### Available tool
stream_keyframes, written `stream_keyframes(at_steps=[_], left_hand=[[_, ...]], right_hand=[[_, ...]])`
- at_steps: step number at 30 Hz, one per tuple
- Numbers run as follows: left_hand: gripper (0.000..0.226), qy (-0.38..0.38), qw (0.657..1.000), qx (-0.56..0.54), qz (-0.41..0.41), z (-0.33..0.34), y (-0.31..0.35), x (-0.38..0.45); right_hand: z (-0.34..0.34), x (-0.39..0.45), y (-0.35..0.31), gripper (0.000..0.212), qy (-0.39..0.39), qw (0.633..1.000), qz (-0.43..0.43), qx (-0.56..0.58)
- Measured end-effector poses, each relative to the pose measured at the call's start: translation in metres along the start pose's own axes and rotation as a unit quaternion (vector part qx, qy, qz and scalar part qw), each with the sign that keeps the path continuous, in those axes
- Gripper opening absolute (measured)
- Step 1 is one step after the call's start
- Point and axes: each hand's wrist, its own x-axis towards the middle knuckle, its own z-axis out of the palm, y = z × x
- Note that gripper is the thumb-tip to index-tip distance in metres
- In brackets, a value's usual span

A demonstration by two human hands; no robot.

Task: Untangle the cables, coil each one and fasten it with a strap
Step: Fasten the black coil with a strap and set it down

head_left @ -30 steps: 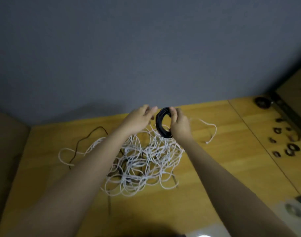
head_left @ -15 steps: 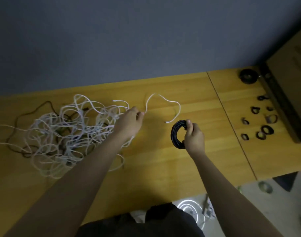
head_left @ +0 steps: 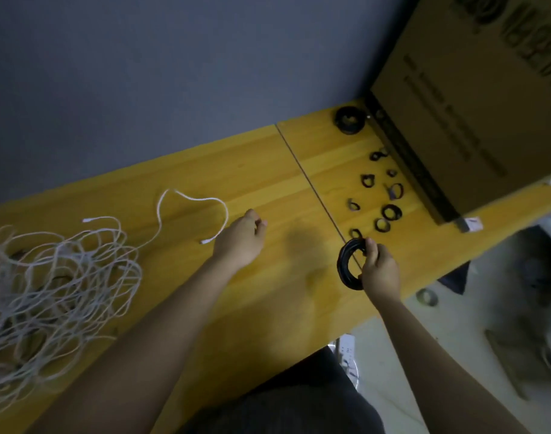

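Black cable coil [head_left: 347, 267] is held up over the wood table [head_left: 268, 183], near its front edge, w/ the right hand [head_left: 379, 270] pinching its rim. Left hand [head_left: 241, 238] hovers w/ loose curled fingers, holding nothing. White cable tangle [head_left: 55, 292] lies at left, partly cut off by the frame; dark bits inside are hard to make out. Small black straps [head_left: 391, 212] lie beside a cardboard box [head_left: 474, 104], blurry.

White cables [head_left: 58, 277] tangle on a yellow wooden table [head_left: 268, 189]; the coil [head_left: 349, 267] and small straps [head_left: 391, 212] look black, wall [head_left: 174, 73] grey-blue.
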Motion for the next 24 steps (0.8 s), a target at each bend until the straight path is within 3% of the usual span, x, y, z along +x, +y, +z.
stream_keyframes(at_steps=[6,14,18,24], left_hand=[[0.023,-0.014,1.0,0.017,0.01,0.036,0.064,0.038],[0.025,-0.023,0.999,0.017,-0.031,0.12,0.153,0.105],[0.025,-0.026,1.0,0.0,-0.014,0.156,0.194,0.14],[0.024,0.013,0.999,-0.031,-0.025,0.171,0.226,0.191]], right_hand=[[-0.039,0.058,0.039,0.044,0.001,1.0,0.016,0.006],[-0.084,0.175,0.086,0.036,-0.088,0.996,-0.031,-0.004],[-0.1,0.23,0.092,0.041,-0.112,0.991,-0.064,-0.019],[-0.091,0.272,0.083,0.03,-0.125,0.987,-0.103,0.007]])
